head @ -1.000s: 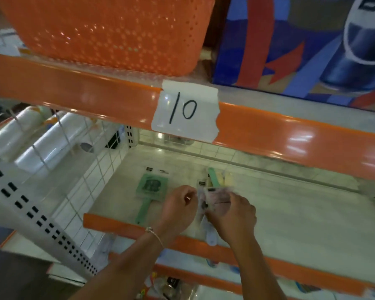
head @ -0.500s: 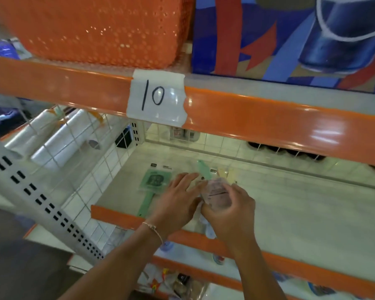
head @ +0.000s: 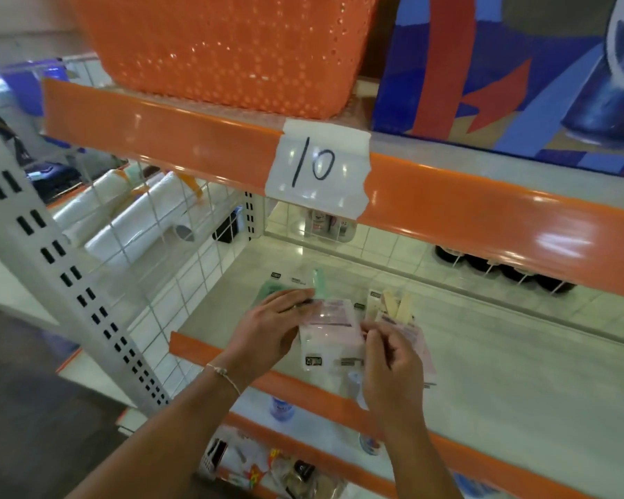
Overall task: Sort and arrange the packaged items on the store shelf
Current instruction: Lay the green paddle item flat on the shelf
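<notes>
My left hand and my right hand hold flat pink packaged items over the front of the pale shelf. The left hand pinches the top left corner of one pink package. The right hand grips a second pink package just to the right, partly behind the first. A green packaged item lies flat on the shelf behind my left hand, mostly hidden. A green handle and cream-coloured packaged pieces lie further back.
An orange shelf rail with a taped label "10" runs overhead. Above it stand an orange perforated basket and a blue and red box. White wire mesh walls the shelf's left side. Lower shelves hold small bottles.
The view shifted right and closer. My hands moved apart and now each holds its own pink package, the left one turned flat toward me.
</notes>
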A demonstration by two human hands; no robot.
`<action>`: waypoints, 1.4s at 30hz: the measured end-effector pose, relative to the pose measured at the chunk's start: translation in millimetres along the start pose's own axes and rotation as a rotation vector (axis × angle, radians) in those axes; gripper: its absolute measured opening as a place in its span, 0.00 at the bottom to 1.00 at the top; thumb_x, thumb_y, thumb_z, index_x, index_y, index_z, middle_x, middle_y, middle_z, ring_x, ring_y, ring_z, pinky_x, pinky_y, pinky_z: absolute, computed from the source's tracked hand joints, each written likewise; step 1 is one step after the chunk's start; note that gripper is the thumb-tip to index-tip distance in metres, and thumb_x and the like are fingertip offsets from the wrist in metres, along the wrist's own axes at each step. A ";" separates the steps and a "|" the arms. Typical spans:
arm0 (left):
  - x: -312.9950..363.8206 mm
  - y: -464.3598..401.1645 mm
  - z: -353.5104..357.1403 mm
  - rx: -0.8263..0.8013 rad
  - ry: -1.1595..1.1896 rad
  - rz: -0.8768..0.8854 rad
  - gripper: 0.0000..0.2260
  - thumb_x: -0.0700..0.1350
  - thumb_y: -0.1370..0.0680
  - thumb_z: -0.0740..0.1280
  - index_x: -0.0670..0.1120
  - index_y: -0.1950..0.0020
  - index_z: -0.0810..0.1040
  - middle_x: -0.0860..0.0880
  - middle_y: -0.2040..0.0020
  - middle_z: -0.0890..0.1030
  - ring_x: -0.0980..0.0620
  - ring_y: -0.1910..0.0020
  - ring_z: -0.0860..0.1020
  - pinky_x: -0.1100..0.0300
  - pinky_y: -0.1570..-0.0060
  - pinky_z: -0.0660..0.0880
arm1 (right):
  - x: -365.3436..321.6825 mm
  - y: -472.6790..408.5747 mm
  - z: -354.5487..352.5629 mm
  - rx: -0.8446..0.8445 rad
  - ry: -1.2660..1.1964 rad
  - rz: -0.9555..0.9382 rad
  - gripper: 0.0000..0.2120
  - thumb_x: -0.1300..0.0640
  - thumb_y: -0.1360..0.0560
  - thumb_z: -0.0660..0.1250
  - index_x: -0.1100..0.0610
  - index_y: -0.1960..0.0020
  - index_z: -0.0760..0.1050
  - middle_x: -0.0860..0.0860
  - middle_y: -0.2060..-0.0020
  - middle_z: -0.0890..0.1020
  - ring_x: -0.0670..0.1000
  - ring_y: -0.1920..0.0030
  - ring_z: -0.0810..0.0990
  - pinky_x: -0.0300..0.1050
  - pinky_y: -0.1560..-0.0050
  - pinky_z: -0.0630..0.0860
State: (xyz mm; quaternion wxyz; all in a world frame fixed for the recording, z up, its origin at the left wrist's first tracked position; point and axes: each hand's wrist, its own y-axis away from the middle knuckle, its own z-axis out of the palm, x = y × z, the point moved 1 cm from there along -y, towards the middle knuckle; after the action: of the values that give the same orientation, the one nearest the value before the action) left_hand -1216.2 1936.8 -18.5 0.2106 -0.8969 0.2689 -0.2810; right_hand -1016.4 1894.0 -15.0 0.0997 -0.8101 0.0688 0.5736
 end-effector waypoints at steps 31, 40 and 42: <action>-76.6 -1.1 -15.1 -0.136 0.250 -0.756 0.12 0.47 0.19 0.64 0.45 0.38 0.79 0.50 0.45 0.80 0.54 0.50 0.77 0.70 0.58 0.72 | 15.6 -61.7 114.9 -0.166 -0.208 0.303 0.16 0.61 0.27 0.74 0.60 0.40 0.79 0.58 0.57 0.85 0.52 0.60 0.84 0.51 0.54 0.83; -93.0 16.1 1.0 -0.106 0.068 -0.644 0.14 0.51 0.23 0.63 0.43 0.51 0.82 0.47 0.55 0.83 0.47 0.54 0.79 0.50 0.50 0.76 | 1.9 -60.4 114.7 -0.184 0.324 0.073 0.09 0.56 0.23 0.68 0.57 0.45 0.82 0.50 0.54 0.84 0.47 0.54 0.80 0.35 0.55 0.72; -95.2 22.3 5.6 -0.111 0.009 -0.632 0.11 0.49 0.23 0.65 0.44 0.50 0.82 0.47 0.52 0.82 0.46 0.49 0.77 0.54 0.45 0.73 | 1.1 -60.3 117.0 -0.183 0.421 0.023 0.08 0.56 0.24 0.67 0.59 0.51 0.82 0.52 0.57 0.85 0.52 0.56 0.82 0.43 0.56 0.75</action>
State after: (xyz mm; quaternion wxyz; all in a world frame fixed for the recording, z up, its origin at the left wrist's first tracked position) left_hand -1287.2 1978.1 -71.7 0.0624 -0.9448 -0.0070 -0.3215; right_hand -1109.5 1980.7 -48.7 0.0029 -0.9168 0.0451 0.3968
